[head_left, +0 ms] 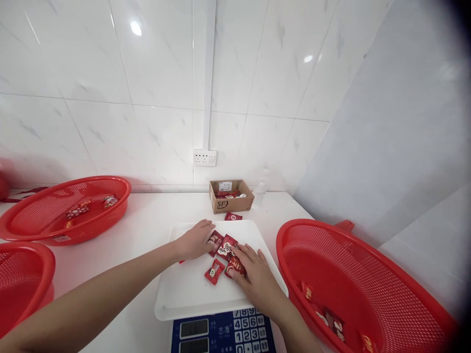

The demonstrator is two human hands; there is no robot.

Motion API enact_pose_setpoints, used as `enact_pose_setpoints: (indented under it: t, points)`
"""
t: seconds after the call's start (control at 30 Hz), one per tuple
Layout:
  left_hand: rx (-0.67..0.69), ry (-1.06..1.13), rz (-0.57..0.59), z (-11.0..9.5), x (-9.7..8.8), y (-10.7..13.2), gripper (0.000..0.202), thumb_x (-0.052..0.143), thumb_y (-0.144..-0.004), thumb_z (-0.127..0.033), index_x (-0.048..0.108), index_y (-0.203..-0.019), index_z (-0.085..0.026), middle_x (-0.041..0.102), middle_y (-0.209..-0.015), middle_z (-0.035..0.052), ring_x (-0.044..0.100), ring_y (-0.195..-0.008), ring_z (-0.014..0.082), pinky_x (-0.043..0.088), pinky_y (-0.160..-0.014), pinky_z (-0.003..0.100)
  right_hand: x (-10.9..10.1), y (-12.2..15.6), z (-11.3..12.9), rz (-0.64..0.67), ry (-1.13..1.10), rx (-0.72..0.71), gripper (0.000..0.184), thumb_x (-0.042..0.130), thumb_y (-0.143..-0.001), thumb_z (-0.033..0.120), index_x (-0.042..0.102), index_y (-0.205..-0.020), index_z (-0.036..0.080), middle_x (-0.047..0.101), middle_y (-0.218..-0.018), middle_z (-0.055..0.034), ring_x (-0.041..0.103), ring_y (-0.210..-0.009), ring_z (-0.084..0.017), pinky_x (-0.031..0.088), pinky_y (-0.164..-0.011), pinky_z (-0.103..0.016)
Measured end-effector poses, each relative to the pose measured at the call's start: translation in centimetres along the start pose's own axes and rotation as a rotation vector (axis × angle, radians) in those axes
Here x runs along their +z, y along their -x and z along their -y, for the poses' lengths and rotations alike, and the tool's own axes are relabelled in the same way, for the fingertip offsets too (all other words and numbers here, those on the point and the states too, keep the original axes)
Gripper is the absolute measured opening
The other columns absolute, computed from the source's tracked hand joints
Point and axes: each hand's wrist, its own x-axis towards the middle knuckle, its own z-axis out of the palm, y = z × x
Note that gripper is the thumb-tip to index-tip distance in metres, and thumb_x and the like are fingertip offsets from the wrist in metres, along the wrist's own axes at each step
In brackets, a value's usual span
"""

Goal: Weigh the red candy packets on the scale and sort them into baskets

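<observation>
Several red candy packets (222, 253) lie on the white platter (191, 289) of an electronic scale (222, 331). My left hand (196, 240) lies on the platter's far left part, fingers flat and close together, touching a packet (214, 241). Resting palm down on the right side of the platter, my right hand (253, 276) has its fingers spread over a packet (235, 267). One packet (214, 271) lies free between both hands. Neither hand grips anything that I can see.
A large red mesh basket (364, 284) with a few packets stands at right. Another red basket (66, 208) with packets is far left, a third (22, 282) near left. A small cardboard box (231, 195) and a clear bottle (260, 187) stand by the tiled wall.
</observation>
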Motion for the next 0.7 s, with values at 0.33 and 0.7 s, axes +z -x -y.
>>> enact_pose_setpoints:
  t: [0.33,0.7]
  points:
    - [-0.027,0.125,-0.044,-1.2,-0.5,0.3,0.024,0.053,-0.074,-0.024,0.049,-0.098,-0.024,0.060,-0.104,0.0020,0.057,-0.092,0.0207,0.045,-0.077,0.033,-0.2,0.1,0.1,0.002,-0.001,0.001,0.059,0.037,-0.088,0.053,0.036,-0.139,0.024,0.032,-0.147,-0.0023,0.020,-0.137,-0.023,0.009,-0.112,-0.044]
    - [-0.053,0.249,-0.068,-1.4,-0.7,0.1,0.018,0.040,-0.084,-0.031,0.046,-0.099,-0.024,0.061,-0.076,-0.0023,0.056,-0.066,0.0143,0.043,-0.053,0.023,-0.3,0.2,0.1,-0.006,-0.004,-0.009,0.058,0.037,-0.088,0.053,0.036,-0.139,0.025,0.032,-0.147,-0.0020,0.020,-0.137,-0.023,0.009,-0.112,-0.044]
